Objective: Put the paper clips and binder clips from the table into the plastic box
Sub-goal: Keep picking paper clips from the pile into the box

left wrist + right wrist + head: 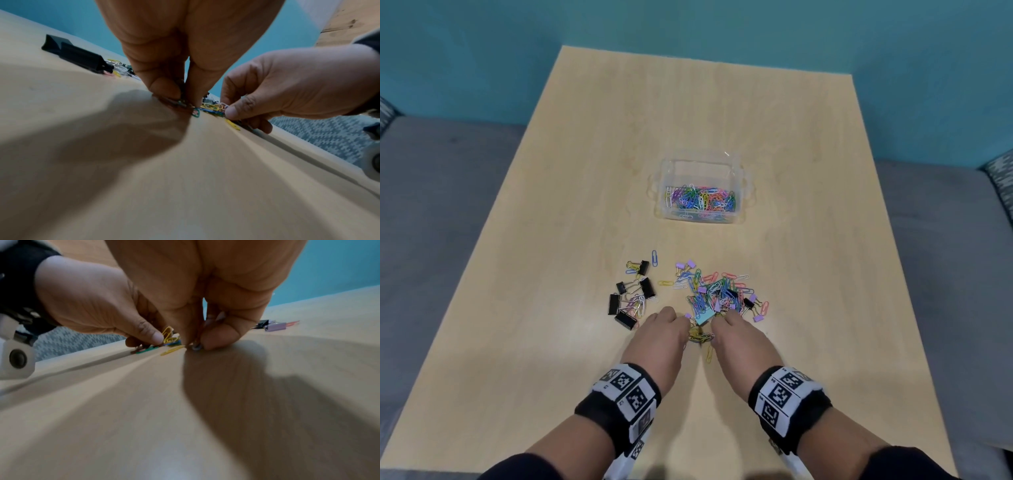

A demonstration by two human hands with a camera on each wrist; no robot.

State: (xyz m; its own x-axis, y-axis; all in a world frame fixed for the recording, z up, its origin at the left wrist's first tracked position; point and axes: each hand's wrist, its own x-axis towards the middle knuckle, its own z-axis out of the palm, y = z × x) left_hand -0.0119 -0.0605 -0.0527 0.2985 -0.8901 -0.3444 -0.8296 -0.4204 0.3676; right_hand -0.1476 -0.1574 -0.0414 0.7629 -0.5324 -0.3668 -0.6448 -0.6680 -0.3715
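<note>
Both hands are lowered to the desk [722, 120] at the near edge of the loose heap. Left hand [659, 337]: fingertips are pinched on coloured paper clips [194, 112]. Right hand [744, 337]: thumb and fingers are curled onto a small clutch of clips [700, 337] lying between the two hands. Main heap of paper clips [722, 291] is found just beyond the fingertips, slightly to the right; black binder clips [630, 301] lie beyond the left hand. Plastic box [700, 192], already holding paper clips, stands well apart, straight ahead, long axis crosswise; neither hand is judged clearly nearer.
</note>
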